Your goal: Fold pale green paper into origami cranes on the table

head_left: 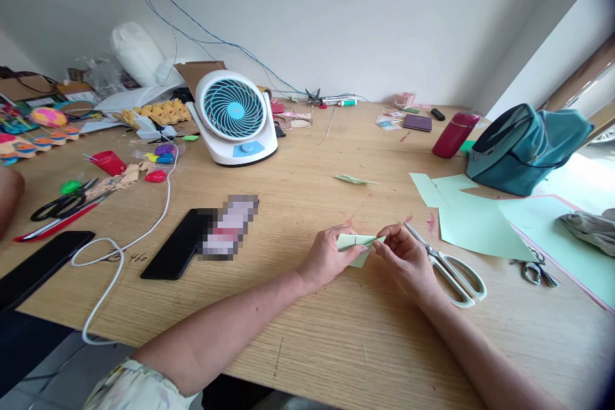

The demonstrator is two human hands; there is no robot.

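A small piece of light green paper (pixel 354 242) is held between both hands above the wooden table. My left hand (pixel 331 256) pinches its left part, thumb in front and fingers behind. At the paper's right corner, the thumb and fingers of my right hand (pixel 406 256) are closed on it. Part of the paper hangs below the left thumb. White-handled scissors (pixel 456 275) lie just right of my right hand, their blades partly hidden by it. Beyond the hands, a small folded green paper piece (pixel 355 179) rests on the table.
Larger green sheets (pixel 480 224), a teal bag (pixel 523 147), a red bottle (pixel 455 134) and keys (pixel 535 269) are on the right. A white fan (pixel 235 112) stands behind. Leftward lie a black phone (pixel 175 246), a white cable (pixel 161 218) and black scissors (pixel 62 202). Someone's arm (pixel 7 195) shows at far left.
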